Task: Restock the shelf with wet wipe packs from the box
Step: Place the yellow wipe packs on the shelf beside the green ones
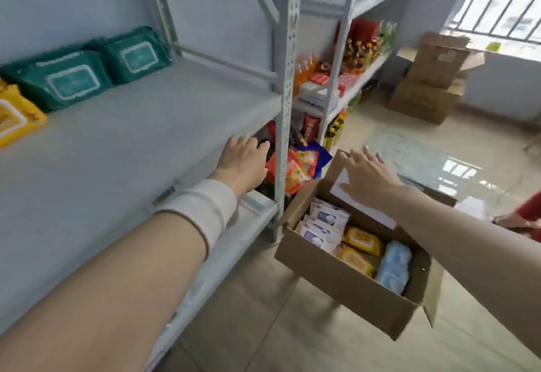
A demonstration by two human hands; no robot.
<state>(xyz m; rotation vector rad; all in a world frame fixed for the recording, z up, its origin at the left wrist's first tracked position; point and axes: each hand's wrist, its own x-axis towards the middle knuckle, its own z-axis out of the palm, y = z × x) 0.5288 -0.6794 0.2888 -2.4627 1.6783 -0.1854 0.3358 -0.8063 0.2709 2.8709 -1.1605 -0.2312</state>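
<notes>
An open cardboard box (345, 286) sits on the floor beside the shelf, holding white packs (325, 225), yellow packs (361, 241) and blue packs (393, 266). On the grey shelf (140, 137) lie two green wet wipe packs (67, 79) at the back and a yellow pack (14, 114) at the left edge. My left hand (244, 161) reaches out over the shelf's front right corner, fingers relaxed, holding nothing. My right hand (369, 175) hovers spread above the box's far flap, empty.
A metal upright (285, 93) stands between the shelf and the box. Lower shelves hold snack bags (298, 166) and bottles (360, 49). More cardboard boxes (430, 79) are stacked under the window. A person's red sleeve (530, 213) shows at the right edge.
</notes>
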